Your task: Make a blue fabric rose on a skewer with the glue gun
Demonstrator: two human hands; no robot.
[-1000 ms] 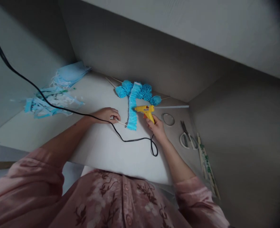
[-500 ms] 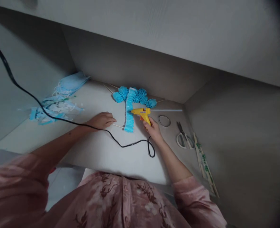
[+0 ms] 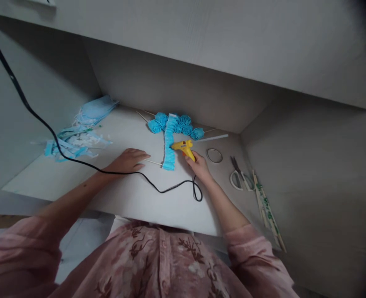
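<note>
In our right grip (image 3: pixel 198 164) we hold the yellow glue gun (image 3: pixel 183 145) by its handle, its nozzle at the near side of the ruffled blue strip (image 3: pixel 169 142). That strip lies between our two grips, running away from us toward the blue flowers (image 3: pixel 185 120). At the strip's lower end, the thin stick (image 3: pixel 155 162) reaches in from our left grip (image 3: pixel 128 160), which rests low on the worktop (image 3: pixel 158 209); whether it pinches the stick or merely covers its end, we cannot tell.

For clean gluing, we judge it best to run the nozzle low along the strip in one thin, even line, without pressing the ruffles flat. The left grip does well to steady the stick from its far end, fingers off fresh glue. The black cord (image 3: pixel 161 192) loops between our grips, so we want its slack off the strip (the pale rod (image 3: pixel 215 137) behind the gun deserves a glance; whether it sits inside, we cannot tell).
</note>
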